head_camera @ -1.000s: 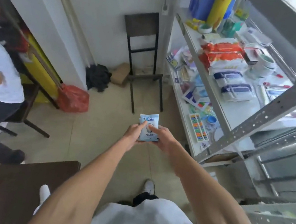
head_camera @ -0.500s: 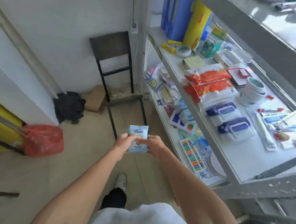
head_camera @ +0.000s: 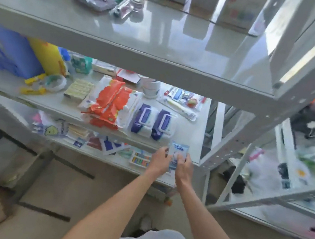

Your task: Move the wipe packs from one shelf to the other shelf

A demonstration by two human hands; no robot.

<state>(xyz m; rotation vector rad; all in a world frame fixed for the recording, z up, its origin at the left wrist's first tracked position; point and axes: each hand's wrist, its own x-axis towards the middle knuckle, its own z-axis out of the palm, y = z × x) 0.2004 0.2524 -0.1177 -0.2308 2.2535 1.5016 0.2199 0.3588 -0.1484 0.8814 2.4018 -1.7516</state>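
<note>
We hold a small light-blue wipe pack (head_camera: 176, 155) between both hands, just in front of the middle shelf (head_camera: 187, 144) edge. Left hand (head_camera: 159, 161) pinches its left side; right hand (head_camera: 185, 168) pinches its right side and lower part. On that shelf, two purple-and-white wipe packs (head_camera: 152, 123) lie side by side, with orange-and-white wipe packs (head_camera: 111, 105) just left of them. The view is motion-blurred.

Wipe packs (head_camera: 130, 113) on mid shelf (head_camera: 190, 128), small pack (head_camera: 177, 153) held in front, near its edge
</note>
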